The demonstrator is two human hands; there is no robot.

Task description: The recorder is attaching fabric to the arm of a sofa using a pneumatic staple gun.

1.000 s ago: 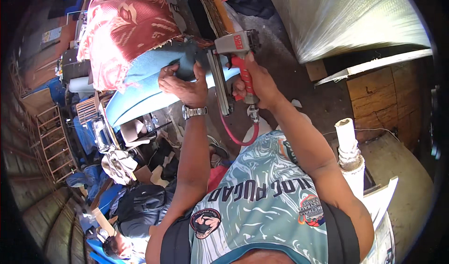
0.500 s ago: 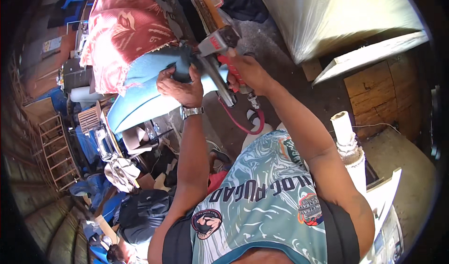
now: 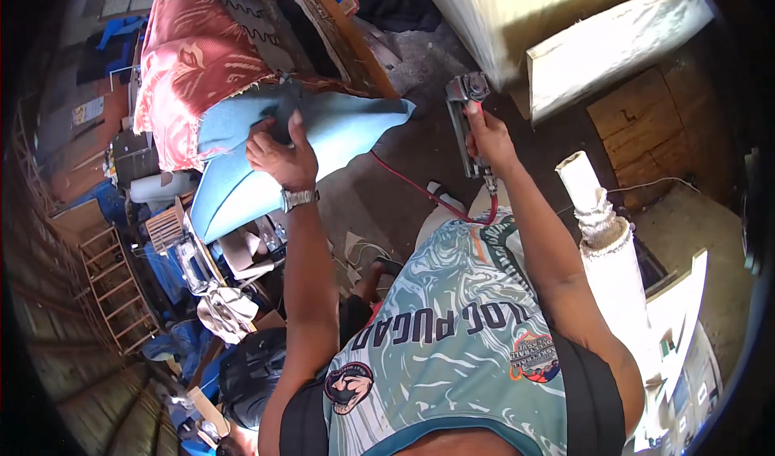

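My right hand point(image 3: 490, 142) is wrapped round the grip of a pneumatic staple gun point(image 3: 464, 105), grey and red, held upright and apart from the furniture frame. A red air hose point(image 3: 420, 188) runs from its lower end. My left hand point(image 3: 282, 161) rests against a light blue cloth point(image 3: 339, 137), thumb raised and apart from the bent fingers; the fingertips are partly in shadow. The blue cloth hangs at the lower edge of a red patterned cover point(image 3: 190, 56). Beside the cover, a wooden frame point(image 3: 347, 32) with zigzag springs point(image 3: 250, 20) shows.
A pale wrapped block point(image 3: 557, 4) and a white-topped board point(image 3: 613, 48) stand at the far right. White rolls point(image 3: 609, 246) rise beside my right arm. At the left are a wooden rack point(image 3: 117, 290) and clutter; another person point(image 3: 254, 375) is low at the lower left.
My right hand has drawn the staple gun away from the frame, to the right. My left hand has shifted slightly left on the blue cloth, whose right end now shows fully.
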